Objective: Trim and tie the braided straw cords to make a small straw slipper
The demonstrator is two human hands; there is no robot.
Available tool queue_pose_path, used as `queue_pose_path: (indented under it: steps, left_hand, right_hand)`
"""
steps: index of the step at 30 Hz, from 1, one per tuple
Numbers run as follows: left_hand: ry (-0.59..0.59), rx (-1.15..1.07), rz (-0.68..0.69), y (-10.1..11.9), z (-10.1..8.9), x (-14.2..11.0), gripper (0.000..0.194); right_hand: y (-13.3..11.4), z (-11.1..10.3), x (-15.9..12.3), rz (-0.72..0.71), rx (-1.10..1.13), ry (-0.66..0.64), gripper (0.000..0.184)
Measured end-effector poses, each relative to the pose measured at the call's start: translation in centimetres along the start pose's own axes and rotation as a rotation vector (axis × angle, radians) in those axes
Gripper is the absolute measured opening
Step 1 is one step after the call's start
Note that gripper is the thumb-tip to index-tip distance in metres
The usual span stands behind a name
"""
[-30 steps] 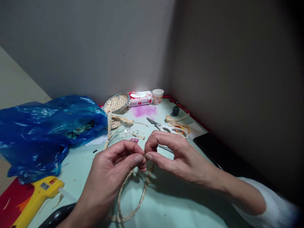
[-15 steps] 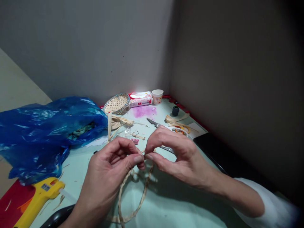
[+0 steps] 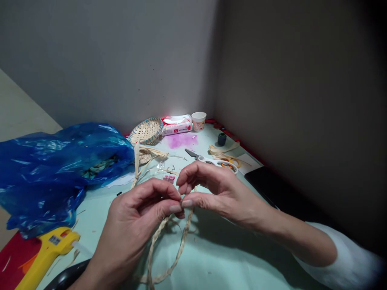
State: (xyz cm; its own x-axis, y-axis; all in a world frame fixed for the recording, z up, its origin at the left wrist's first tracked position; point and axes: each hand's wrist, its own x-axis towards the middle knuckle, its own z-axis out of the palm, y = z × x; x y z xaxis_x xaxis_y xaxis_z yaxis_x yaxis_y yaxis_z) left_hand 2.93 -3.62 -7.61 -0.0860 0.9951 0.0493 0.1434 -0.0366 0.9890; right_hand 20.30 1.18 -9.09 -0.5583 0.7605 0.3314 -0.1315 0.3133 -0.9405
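Observation:
A braided straw cord (image 3: 180,251) hangs in a loop below my fingers, down toward the table's near side. My left hand (image 3: 142,221) is closed, its thumb and fingers pinching the upper part of the cord. Close against it, my right hand (image 3: 214,191) has its thumb touching the left fingertips and its index finger curled just above. The fingertips hide the spot they work on, so what the right fingers hold there is too small to make out. Behind my right hand lie white-handled scissors (image 3: 208,161).
On the left are a blue plastic bag (image 3: 60,173) and a yellow glue gun (image 3: 50,249). A woven basket (image 3: 146,131), a tissue pack (image 3: 178,124) and a paper cup (image 3: 198,121) stand at the back. A dark thread spool (image 3: 221,139) and straw strips (image 3: 222,151) sit right of them.
My right index finger has lifted off the thumb a little, and the right hand has shifted slightly left. My left hand keeps its pinch. The whole view has moved slightly.

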Motion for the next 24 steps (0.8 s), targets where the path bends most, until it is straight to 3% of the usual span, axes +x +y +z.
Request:
queue_pose_path:
  steps: [3, 9, 16, 24]
  left_hand:
    - [-0.012, 0.043, 0.033, -0.06, -0.12, -0.05, 0.013]
    - [-0.068, 0.057, 0.060, -0.21, -0.37, -0.14, 0.010]
    - [-0.115, -0.126, -0.019, -0.44, -0.45, -0.32, 0.009]
    - [-0.148, -0.240, 0.046, -0.71, -0.38, -0.12, 0.009]
  right_hand:
    - [0.12, -0.19, 0.09, 0.084, 0.130, -0.074, 0.016]
    - [-0.19, -0.45, 0.00, 0.096, 0.124, -0.087, 0.013]
    - [-0.17, -0.14, 0.06, 0.097, 0.206, -0.071, 0.006]
    - [-0.34, -0.19, -0.08, 0.061, 0.113, 0.012, 0.003]
